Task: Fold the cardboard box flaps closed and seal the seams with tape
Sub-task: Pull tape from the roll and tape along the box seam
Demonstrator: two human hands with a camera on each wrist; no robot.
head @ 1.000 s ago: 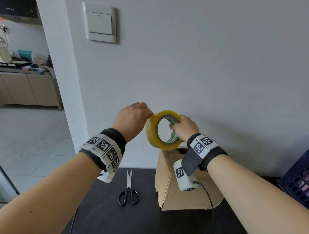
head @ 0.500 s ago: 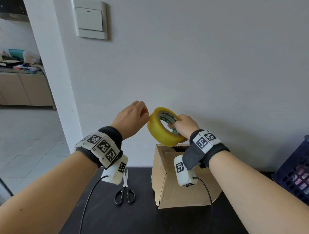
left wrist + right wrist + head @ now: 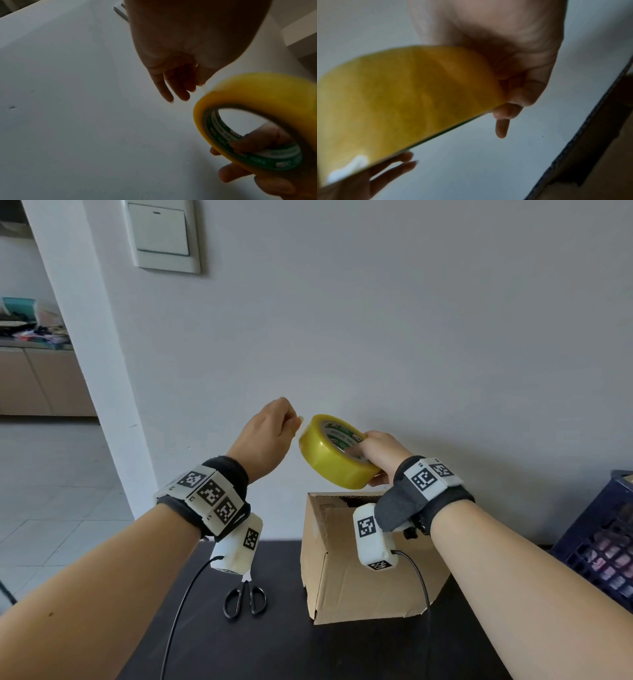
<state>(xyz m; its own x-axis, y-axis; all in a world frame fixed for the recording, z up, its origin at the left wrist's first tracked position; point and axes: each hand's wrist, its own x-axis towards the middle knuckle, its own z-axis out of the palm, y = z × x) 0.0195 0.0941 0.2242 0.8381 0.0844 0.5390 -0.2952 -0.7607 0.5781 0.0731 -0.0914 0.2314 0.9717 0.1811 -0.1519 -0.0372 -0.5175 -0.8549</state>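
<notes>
Your right hand (image 3: pixel 378 453) fingers (image 3: pixel 254 143) hook through the core of the yellow tape roll (image 3: pixel 334 455), thumb under the outer rim, so the roll is gripped firmly. It tilts, green-printed core facing up toward 1 o'clock in the head view. Your left hand (image 3: pixel 265 440) sits at 9 o'clock of the roll, thumb and forefinger brought together right at the roll's edge. In the left wrist view the other fingers (image 3: pixel 169 89) hang loosely extended, and a thin pale sliver shows at the roll's edge beside the thumb. Cannot tell whether it is the tape end actually pinched; too small and blurred. Right wrist view is mostly roll surface, blurred.

Both hands are raised in front of the grey wall (image 3: pixel 411 320). Roll hangs above the cardboard box (image 3: pixel 346 587), not touching it. Box stands on the black table (image 3: pixel 291 652), at 6 o'clock from the roll, top not closed, one flap (image 3: pixel 346 570) hanging down the near side. Your right wrist camera partly covers it.

Scissors (image 3: pixel 245 601), black handles, lie on the table at 9 o'clock of the box, well apart from it, blades under your left wrist camera. Dark blue crate (image 3: pixel 603 549) at 3 o'clock, frame edge. Light switch (image 3: pixel 162 234) on the wall at 11 o'clock.
</notes>
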